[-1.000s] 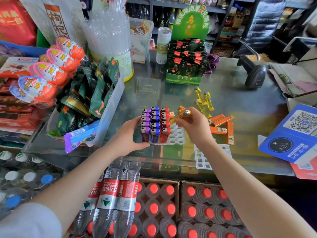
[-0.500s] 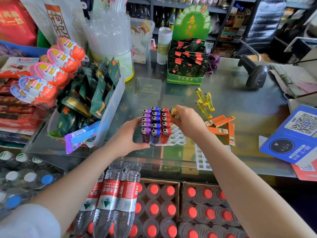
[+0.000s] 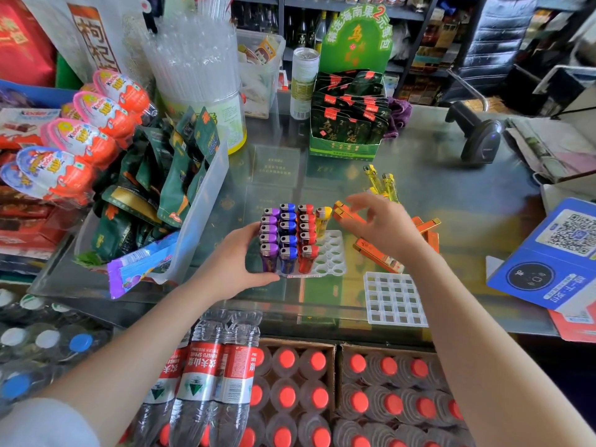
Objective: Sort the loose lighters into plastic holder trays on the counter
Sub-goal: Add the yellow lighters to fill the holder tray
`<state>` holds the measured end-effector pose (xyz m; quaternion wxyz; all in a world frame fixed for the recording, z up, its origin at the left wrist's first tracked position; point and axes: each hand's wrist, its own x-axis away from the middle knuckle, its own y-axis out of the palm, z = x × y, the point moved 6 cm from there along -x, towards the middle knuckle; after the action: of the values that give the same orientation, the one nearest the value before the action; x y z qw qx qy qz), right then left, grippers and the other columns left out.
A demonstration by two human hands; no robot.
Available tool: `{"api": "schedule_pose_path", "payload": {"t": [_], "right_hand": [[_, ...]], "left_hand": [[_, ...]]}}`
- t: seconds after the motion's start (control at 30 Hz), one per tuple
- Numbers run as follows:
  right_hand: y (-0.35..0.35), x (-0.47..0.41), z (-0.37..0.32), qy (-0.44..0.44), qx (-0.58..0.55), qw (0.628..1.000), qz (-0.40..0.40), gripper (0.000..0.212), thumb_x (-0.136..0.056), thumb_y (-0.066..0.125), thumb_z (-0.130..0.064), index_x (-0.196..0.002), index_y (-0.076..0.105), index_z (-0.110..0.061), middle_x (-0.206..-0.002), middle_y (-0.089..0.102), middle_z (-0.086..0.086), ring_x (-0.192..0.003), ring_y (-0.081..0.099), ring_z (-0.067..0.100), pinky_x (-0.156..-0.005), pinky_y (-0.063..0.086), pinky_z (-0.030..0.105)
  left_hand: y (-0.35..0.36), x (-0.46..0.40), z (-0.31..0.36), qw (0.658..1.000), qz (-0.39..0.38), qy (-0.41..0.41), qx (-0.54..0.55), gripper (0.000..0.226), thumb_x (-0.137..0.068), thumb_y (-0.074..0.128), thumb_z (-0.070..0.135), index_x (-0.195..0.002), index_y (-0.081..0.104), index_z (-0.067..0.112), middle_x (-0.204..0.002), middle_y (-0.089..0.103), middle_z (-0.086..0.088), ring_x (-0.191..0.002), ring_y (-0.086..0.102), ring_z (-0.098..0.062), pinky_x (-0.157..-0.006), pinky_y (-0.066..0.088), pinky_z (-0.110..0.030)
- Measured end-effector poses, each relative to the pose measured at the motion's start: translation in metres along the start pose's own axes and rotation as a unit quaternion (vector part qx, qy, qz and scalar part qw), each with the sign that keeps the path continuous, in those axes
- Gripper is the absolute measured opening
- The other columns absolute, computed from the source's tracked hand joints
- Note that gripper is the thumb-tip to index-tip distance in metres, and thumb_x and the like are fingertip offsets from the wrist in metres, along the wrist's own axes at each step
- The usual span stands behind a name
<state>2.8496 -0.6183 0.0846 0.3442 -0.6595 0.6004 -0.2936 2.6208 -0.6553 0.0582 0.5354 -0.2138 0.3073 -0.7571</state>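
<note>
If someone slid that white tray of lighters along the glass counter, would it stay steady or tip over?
The tray is probably light, thin plastic, so it may flex. The lighters crowd its left side and stand tall, so a quick shove could topple some. The left hand grips that side, perhaps because glass is slippery.

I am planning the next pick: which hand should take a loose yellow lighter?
Right hand: open and empty, beside the loose yellow lighters. The left hand is steadying the tray.
</note>
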Motion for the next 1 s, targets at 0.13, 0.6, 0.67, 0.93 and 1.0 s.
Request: {"api": "schedule_pose_path", "payload": {"t": [0.13,0.6,0.67,0.93,1.0], "right_hand": [[-0.023,-0.003,0.043,0.102,0.043,0.985,0.135,0.022,-0.090,0.052,-0.017,-0.103,0.067,-0.009,-0.107,0.066,0.011,-0.088,0.056,0.024,-0.077,0.043,0.031],[-0.006,-0.037,0.063,0.198,0.109,0.972,0.065,0.018,-0.087,0.056,-0.008,-0.103,0.063,-0.005,-0.099,0.062,0.018,-0.075,0.055,0.031,-0.068,0.045,0.031],[-0.003,-0.038,0.065,0.210,0.116,0.970,0.043,0.018,-0.087,0.056,-0.010,-0.103,0.063,-0.004,-0.097,0.063,0.017,-0.074,0.056,0.030,-0.067,0.046,0.031],[-0.018,-0.008,0.012,0.082,-0.122,0.980,0.133,0.015,-0.084,0.064,-0.018,-0.092,0.054,-0.012,-0.086,0.062,0.001,-0.069,0.057,0.015,-0.060,0.042,0.026],[-0.009,0.015,-0.002,0.060,-0.182,0.975,0.112,0.020,-0.081,0.068,-0.017,-0.086,0.053,-0.005,-0.077,0.065,-0.002,-0.068,0.060,0.014,-0.060,0.048,0.024]], "left_hand": [[0.003,-0.004,0.002,1.000,0.002,0.003,0.003,0.070,-0.064,0.081,0.026,-0.124,0.045,0.024,-0.110,0.044,0.021,-0.105,0.040,0.000,-0.088,0.031,-0.023],[0.009,-0.009,-0.003,1.000,-0.010,0.005,0.015,0.069,-0.062,0.081,0.028,-0.122,0.046,0.028,-0.112,0.050,0.021,-0.107,0.047,-0.002,-0.090,0.036,-0.023],[0.010,-0.009,-0.006,1.000,-0.011,0.001,0.010,0.071,-0.062,0.081,0.031,-0.123,0.045,0.029,-0.116,0.051,0.018,-0.112,0.048,-0.006,-0.094,0.037,-0.030],[0.010,-0.008,-0.007,1.000,-0.006,0.000,0.014,0.073,-0.063,0.081,0.031,-0.126,0.044,0.027,-0.125,0.053,0.011,-0.112,0.044,-0.003,-0.096,0.036,-0.031],[0.008,-0.007,-0.005,1.000,-0.002,-0.002,0.010,0.074,-0.062,0.081,0.031,-0.126,0.044,0.027,-0.124,0.052,0.012,-0.111,0.044,-0.004,-0.095,0.036,-0.031]]}}
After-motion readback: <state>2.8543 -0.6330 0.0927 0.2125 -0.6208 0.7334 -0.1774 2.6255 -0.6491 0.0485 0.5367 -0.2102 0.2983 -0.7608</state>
